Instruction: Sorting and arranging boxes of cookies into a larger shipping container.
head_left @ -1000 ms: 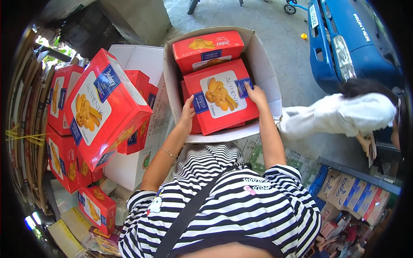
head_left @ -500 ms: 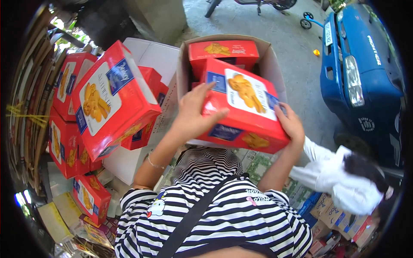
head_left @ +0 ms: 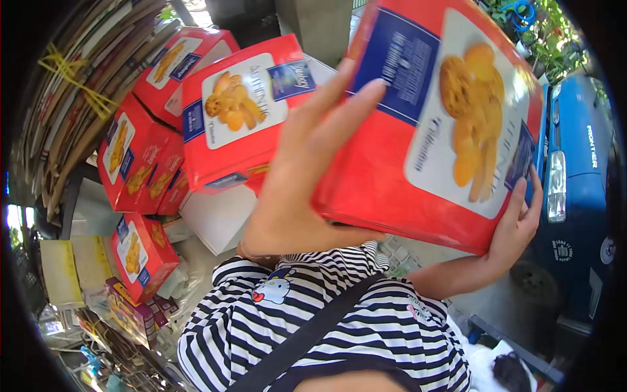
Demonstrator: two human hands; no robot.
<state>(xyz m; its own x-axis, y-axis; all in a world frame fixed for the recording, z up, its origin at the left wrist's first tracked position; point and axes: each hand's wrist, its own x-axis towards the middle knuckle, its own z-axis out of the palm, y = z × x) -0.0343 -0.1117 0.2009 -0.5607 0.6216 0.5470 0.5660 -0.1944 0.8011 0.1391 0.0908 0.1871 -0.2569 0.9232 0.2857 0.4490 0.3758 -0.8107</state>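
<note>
A large red cookie box [head_left: 379,173] with a blue panel and a biscuit picture is raised close in front of me, tilted. My left hand [head_left: 294,183] grips its left side, fingers spread over the edge and thumb along the bottom. Around its lower right corner my right hand [head_left: 516,225] is wrapped. Just left of my left hand, another red cookie box [head_left: 245,153] lies tilted on a stack. The raised box hides what is behind it.
Several more red boxes [head_left: 130,170] are piled at the left, beside tied flattened cardboard [head_left: 59,111]. One smaller red box [head_left: 145,281] sits lower left, near yellowish blocks [head_left: 62,274]. A blue vehicle [head_left: 575,176] stands at the right. A white-clothed person [head_left: 483,353] is low at right.
The held cookie box has come up and closer, out from over the open carton, which no longer shows. My view has turned, and the piled boxes appear further right and higher.
</note>
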